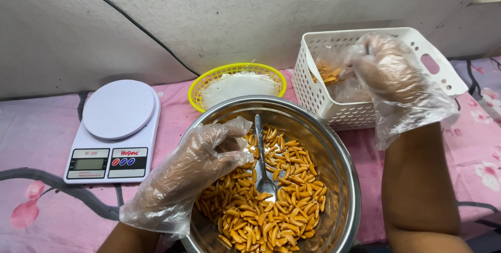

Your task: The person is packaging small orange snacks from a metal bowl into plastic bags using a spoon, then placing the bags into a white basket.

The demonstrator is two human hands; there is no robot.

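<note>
A steel bowl (339, 180) in front of me holds many orange snack sticks (271, 211) and a metal spoon (262, 169). My left hand (190, 172), in a clear plastic glove, rests over the bowl's left rim with curled fingers touching the spoon's handle. My right hand (389, 73), also gloved, reaches into a white perforated basket (334, 109) and pinches a clear bag of orange snacks (330, 73) lying inside it.
A white kitchen scale (117, 128) stands at the left on a pink flowered cloth (42, 143). A yellow mesh basket (237, 70) with clear plastic bags sits behind the bowl. A grey wall runs along the back.
</note>
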